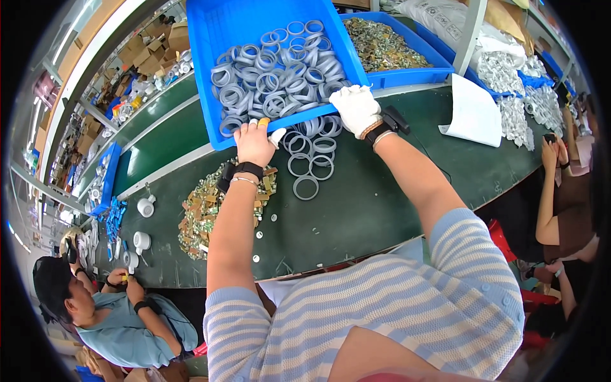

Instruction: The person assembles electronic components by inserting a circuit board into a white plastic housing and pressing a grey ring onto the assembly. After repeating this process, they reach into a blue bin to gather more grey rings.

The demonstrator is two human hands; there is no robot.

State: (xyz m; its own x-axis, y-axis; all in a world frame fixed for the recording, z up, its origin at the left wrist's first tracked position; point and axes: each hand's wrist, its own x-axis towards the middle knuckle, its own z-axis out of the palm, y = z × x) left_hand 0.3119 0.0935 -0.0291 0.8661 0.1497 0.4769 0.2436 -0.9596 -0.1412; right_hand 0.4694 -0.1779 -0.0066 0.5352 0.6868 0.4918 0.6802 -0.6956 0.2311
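Note:
A big blue plastic bin (202,89) is tilted toward me over the green worktable, with many grey plastic rings (267,82) inside. My left hand (256,144), with a yellow and a white cover on its fingertips, grips the near rim. White-gloved, my right hand (356,109) holds the bin's near right corner. Several loose rings (306,188) lie on the tabletop between my forearms, some partly under the bin's edge. Beside my left forearm spreads a heap of small green and tan circuit boards (200,213).
Another blue bin (407,77) full of small boards stands behind on the right. A white paper sheet (474,114) lies near piled white parts (514,121). White round pieces (146,206) sit at left. One co-worker (121,318) works at left; others are at right.

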